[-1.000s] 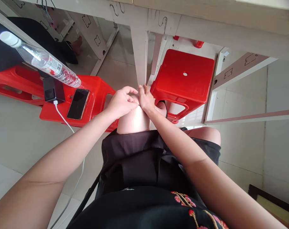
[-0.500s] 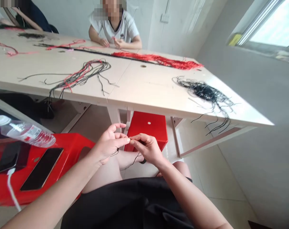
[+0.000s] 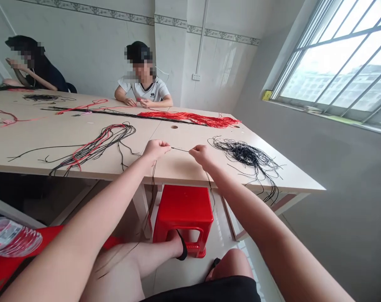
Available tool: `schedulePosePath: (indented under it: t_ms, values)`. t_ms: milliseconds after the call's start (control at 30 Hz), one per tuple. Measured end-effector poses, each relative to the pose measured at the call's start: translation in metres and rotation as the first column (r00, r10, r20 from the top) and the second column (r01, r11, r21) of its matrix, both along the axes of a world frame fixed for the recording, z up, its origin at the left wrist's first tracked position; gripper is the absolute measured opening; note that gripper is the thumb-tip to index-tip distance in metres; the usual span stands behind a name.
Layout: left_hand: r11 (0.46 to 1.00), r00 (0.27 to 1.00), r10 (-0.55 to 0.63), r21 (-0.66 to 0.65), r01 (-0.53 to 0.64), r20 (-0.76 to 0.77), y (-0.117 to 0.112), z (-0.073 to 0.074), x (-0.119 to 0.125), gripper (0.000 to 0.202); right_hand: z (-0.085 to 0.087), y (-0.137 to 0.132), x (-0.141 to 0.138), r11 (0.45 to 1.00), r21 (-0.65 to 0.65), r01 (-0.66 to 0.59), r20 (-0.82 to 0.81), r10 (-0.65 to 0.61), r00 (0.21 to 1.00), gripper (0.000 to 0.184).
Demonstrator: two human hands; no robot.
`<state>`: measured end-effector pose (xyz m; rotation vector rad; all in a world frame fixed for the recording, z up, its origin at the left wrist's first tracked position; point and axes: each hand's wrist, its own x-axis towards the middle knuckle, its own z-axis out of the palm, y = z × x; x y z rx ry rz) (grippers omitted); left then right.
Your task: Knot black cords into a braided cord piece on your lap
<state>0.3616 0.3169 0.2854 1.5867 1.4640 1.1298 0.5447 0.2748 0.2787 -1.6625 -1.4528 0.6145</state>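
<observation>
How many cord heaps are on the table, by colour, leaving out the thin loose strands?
Black cord tangles: 2
Red cord bundle: 1
Black-and-red cord tangle: 1
Total: 4

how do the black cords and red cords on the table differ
The black cord tangle is a loose, spread heap; the red cord bundle is a long, narrow band. Black strands hang over the edge of the table; the red bundle lies farther back. Both are thin cords.
</observation>
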Motion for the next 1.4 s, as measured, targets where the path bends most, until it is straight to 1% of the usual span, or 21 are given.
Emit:
schedulePosePath:
  t_ms: [67,100,167,233,300,433,600,733,967,1400]
  values:
    - [0.999,0.999,0.046,0.01,-0.046,-0.022,0.033,-0.004,0.008,0.009,0.003,0.034,-0.005,0.993,-0.104,0.057,0.036,-0.054,0.998,0.009]
    - [0.997,0.997,0.073,0.02,-0.072,-0.038,0.046,-0.008,0.01,0.007,0.004,0.048,-0.007,0.985,-0.151,0.085,0.059,-0.077,0.995,0.011]
    - [0.994,0.992,0.102,0.043,-0.099,-0.071,0.064,-0.017,0.01,0.005,0.003,0.07,-0.01,0.967,-0.223,0.124,0.108,-0.102,0.989,0.015]
    - [0.993,0.989,0.108,0.065,-0.102,-0.101,0.075,-0.026,0.007,0.009,0.001,0.086,-0.012,0.953,-0.269,0.137,0.15,-0.099,0.984,0.017]
    - [0.992,0.985,0.11,0.072,-0.102,-0.13,0.08,-0.031,0.003,0.012,-0.001,0.097,-0.015,0.944,-0.298,0.141,0.182,-0.088,0.979,0.017]
    - [0.988,0.972,0.147,0.073,-0.136,-0.182,0.084,-0.034,-0.001,0.014,-0.006,0.111,-0.018,0.934,-0.33,0.139,0.216,-0.068,0.974,0.016]
    - [0.98,0.957,0.194,0.078,-0.181,-0.216,0.084,-0.033,0.001,0.016,-0.005,0.115,-0.019,0.934,-0.337,0.119,0.237,-0.038,0.971,0.016]
    - [0.98,0.953,0.194,0.096,-0.177,-0.233,0.084,-0.033,0.002,0.017,-0.003,0.111,-0.019,0.933,-0.341,0.114,0.256,-0.025,0.966,0.017]
    - [0.981,0.95,0.183,0.117,-0.158,-0.253,0.085,-0.033,0.005,0.026,-0.002,0.11,-0.019,0.933,-0.343,0.105,0.27,-0.009,0.963,0.015]
    - [0.982,0.946,0.18,0.106,-0.156,-0.27,0.082,-0.031,0.006,0.032,-0.001,0.109,-0.019,0.929,-0.355,0.107,0.282,-0.003,0.96,0.014]
